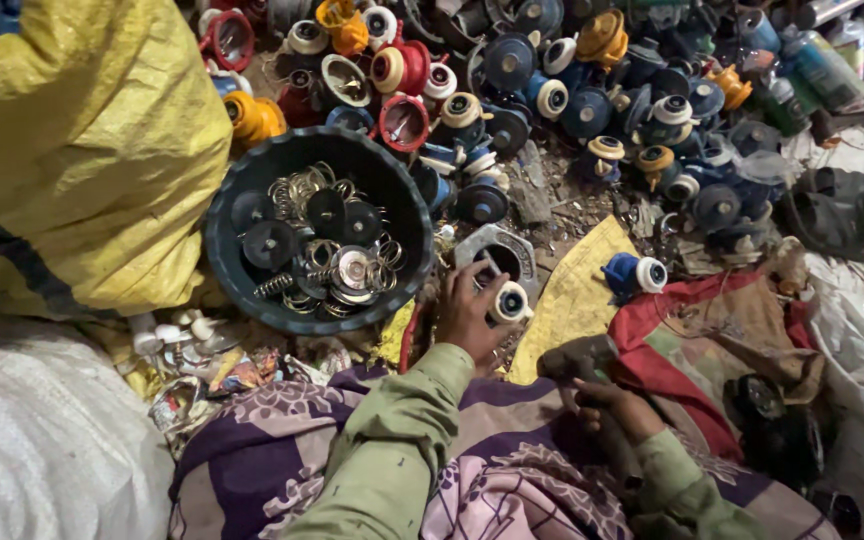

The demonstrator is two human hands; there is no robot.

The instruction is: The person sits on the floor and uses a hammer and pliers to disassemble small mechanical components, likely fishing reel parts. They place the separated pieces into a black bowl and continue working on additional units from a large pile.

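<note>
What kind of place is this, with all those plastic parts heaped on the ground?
Probably an informal scrap-sorting or dismantling spot, worked on the ground. A heap of coloured plastic parts, a black tub of springs and discs, big sacks, and a hammer in the right hand suggest it.

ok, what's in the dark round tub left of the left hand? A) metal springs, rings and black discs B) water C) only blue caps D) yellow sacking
A: the dark round tub holds coiled metal springs, shiny rings and black discs; the left hand sits just right of its rim, gripping a small white-capped part, while the right hand holds a hammer.
</note>
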